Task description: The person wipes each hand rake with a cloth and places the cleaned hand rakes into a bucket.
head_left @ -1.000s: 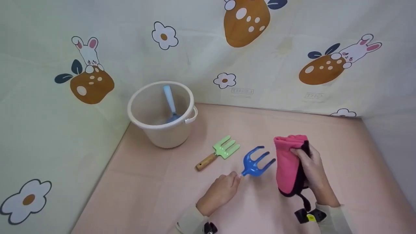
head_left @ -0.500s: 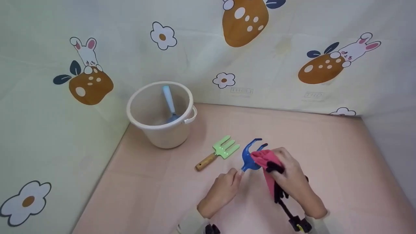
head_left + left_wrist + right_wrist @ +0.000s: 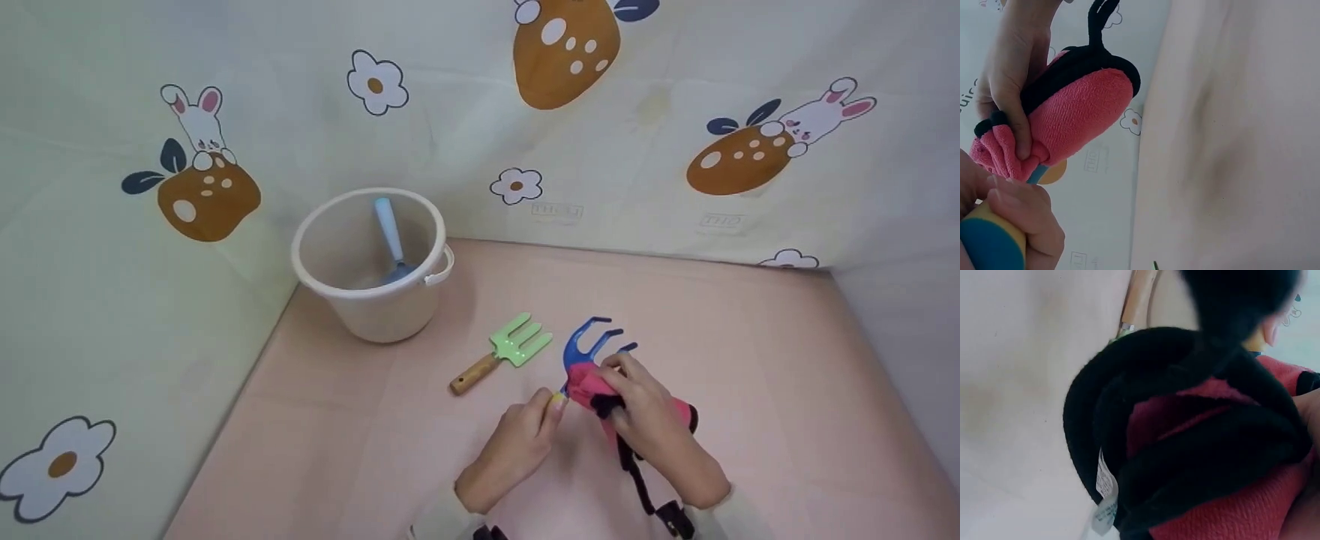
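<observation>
In the head view my left hand [image 3: 510, 439] grips a blue hand cultivator [image 3: 576, 349] by its handle, with its three curved tines pointing up and away. The handle's blue and yellow end [image 3: 991, 247] sticks out of that hand in the left wrist view. My right hand [image 3: 652, 420] holds a folded pink cloth [image 3: 589, 384] with black edging. The bunched cloth is pressed around the neck and lower head of the cultivator, close to my left fingers. A black loop [image 3: 1096, 25] hangs from the cloth, and a white tag [image 3: 1106, 498] shows inside it.
A cream bucket [image 3: 386, 315] stands at the back left, with a tool with a light blue handle [image 3: 388, 225] leaning inside. Between bucket and hands lies a green hand fork [image 3: 516, 343] with a wooden handle. Patterned cloth walls [image 3: 450, 97] enclose the pink-beige surface.
My right hand has brought the cloth leftward from beside the cultivator onto its head, then down toward its neck. The left hand keeps its grip nearly in place.
</observation>
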